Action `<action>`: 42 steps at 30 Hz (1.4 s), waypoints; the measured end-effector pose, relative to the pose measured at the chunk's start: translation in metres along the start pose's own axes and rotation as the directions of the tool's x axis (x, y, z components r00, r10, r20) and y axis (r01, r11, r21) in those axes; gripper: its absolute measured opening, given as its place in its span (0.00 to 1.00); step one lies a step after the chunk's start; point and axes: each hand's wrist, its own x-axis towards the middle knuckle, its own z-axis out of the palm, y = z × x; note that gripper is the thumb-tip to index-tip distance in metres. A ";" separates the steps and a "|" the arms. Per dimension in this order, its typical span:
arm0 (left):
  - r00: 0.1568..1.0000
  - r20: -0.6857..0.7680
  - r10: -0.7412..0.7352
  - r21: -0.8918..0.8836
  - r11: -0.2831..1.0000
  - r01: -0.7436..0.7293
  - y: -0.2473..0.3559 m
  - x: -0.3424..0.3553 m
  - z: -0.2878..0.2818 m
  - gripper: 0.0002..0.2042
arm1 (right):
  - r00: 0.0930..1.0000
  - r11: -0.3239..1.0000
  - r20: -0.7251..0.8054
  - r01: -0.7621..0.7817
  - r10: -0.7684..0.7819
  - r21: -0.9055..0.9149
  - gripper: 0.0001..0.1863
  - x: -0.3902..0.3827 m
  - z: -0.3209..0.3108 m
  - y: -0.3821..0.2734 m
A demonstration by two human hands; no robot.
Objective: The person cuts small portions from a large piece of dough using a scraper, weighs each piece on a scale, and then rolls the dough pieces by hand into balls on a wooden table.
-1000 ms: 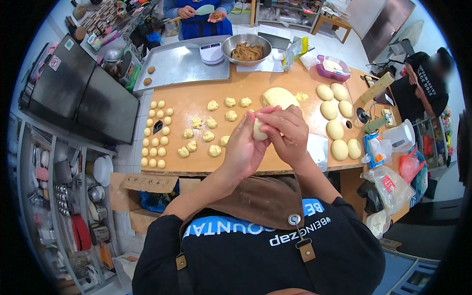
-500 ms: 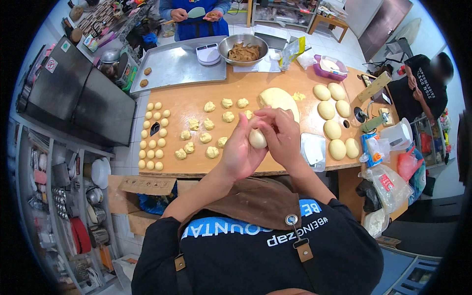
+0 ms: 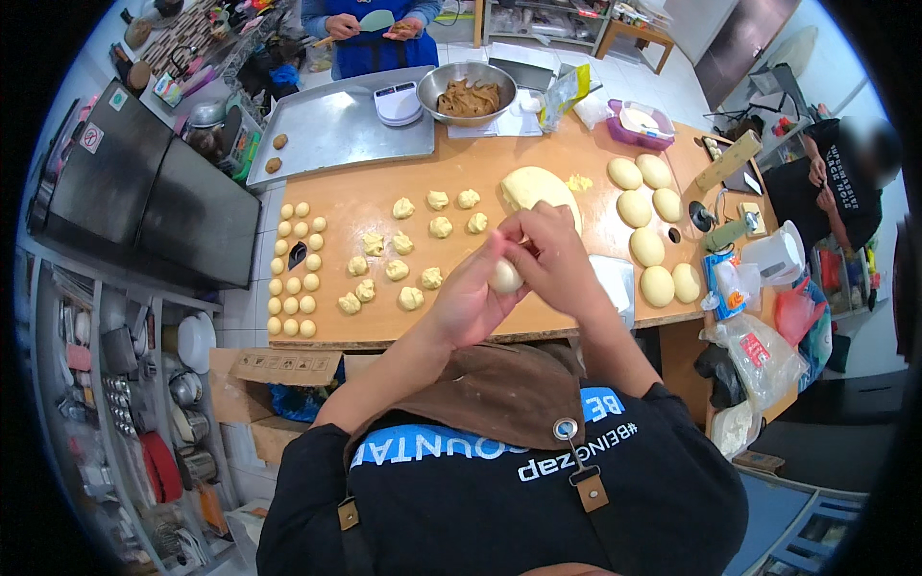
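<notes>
Above the near edge of the wooden table (image 3: 423,324), a smooth, pale dough ball (image 3: 506,277) sits between my two hands. My left hand (image 3: 467,300) cups it from the left, and my right hand (image 3: 554,257) closes over its top with bent fingers, which partly hide it. Beyond the hands lies a large flat piece of dough (image 3: 534,185). Rough dough lumps (image 3: 397,270) are spread left of my hands. Farther left stand rows of small smooth dough balls (image 3: 310,281). Large round dough balls (image 3: 647,247) are grouped on the right.
A white scale (image 3: 615,278) lies beside my right forearm. At the back are a metal tray (image 3: 336,125), another scale (image 3: 398,104) and a steel bowl (image 3: 470,117) of brown paste. A co-worker (image 3: 370,48) holds a spatula there; another person (image 3: 845,182) is at right.
My right hand's fingers have curled further over the dough ball, with the wrist turned. The ball stays in my left palm. The whole view has shifted slightly.
</notes>
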 end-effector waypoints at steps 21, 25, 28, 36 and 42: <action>0.732 -0.549 0.404 0.382 0.900 -0.211 0.030 -0.030 -0.097 0.50 | 0.938 0.930 0.085 -0.317 0.337 -0.186 0.14 -0.122 0.097 0.157; 0.587 -0.590 0.555 0.523 0.816 -0.245 0.033 -0.076 -0.120 0.49 | 0.913 0.843 0.277 -0.117 0.299 -0.525 0.20 -0.168 0.138 0.201; 0.530 -0.584 0.615 0.633 0.754 -0.178 0.028 -0.106 -0.121 0.45 | 0.976 0.948 0.083 -0.174 0.202 -0.266 0.25 -0.092 0.108 0.193; 0.431 -0.493 0.755 0.764 0.613 -0.199 0.021 -0.152 -0.112 0.41 | 0.855 0.984 0.490 0.170 -0.169 0.043 0.19 -0.186 0.121 0.252; 0.459 -0.486 0.743 0.771 0.612 -0.174 0.009 -0.166 -0.119 0.42 | 0.950 0.881 0.260 -0.268 0.173 0.391 0.14 -0.144 0.193 0.242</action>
